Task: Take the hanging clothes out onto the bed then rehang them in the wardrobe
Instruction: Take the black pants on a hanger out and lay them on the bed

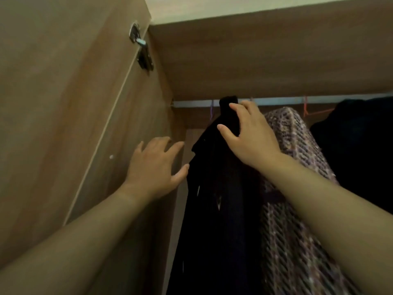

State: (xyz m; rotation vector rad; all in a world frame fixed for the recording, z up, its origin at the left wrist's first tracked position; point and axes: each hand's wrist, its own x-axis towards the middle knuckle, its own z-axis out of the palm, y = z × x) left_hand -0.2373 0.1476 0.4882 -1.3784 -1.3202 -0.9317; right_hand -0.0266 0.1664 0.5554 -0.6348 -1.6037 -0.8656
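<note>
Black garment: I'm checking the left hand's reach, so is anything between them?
Nothing visible does. The left hand is open beside the left edge of the black garment; the right hand grips its top at the rail.

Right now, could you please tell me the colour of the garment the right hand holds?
The garment is black; head view.

I see a black garment [214, 188] beside a purple-and-white patterned knit [297, 231], an orange hanger [306, 109], a purple hanger [211, 111], and brown woodgrain wardrobe panels [255, 60].
</note>
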